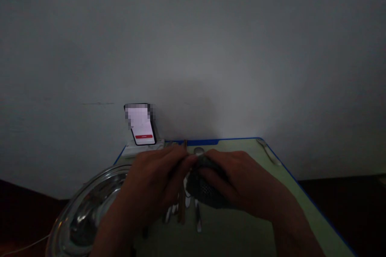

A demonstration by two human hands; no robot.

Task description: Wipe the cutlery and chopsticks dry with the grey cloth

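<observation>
A dark cloth (pixel 206 190) with a fine mesh-like texture hangs between my hands above the table. My right hand (pixel 232 176) is closed round it, thumb beneath and fingers over the top. My left hand (pixel 164 172) meets it at the cloth's left edge with fingers pinched together; whatever lies between those fingertips is hidden. Below the hands lie brown chopsticks (pixel 181 209), a spoon (pixel 198 151) and several metal utensil handles, partly covered by my hands and the cloth.
A large shiny metal bowl (pixel 87 213) stands at the left. Behind it a lit phone (pixel 143 126) leans on a white stand (pixel 129 150) near the wall. A fork (pixel 269 152) lies at the right back of the green table (pixel 241 233), which has a blue edge.
</observation>
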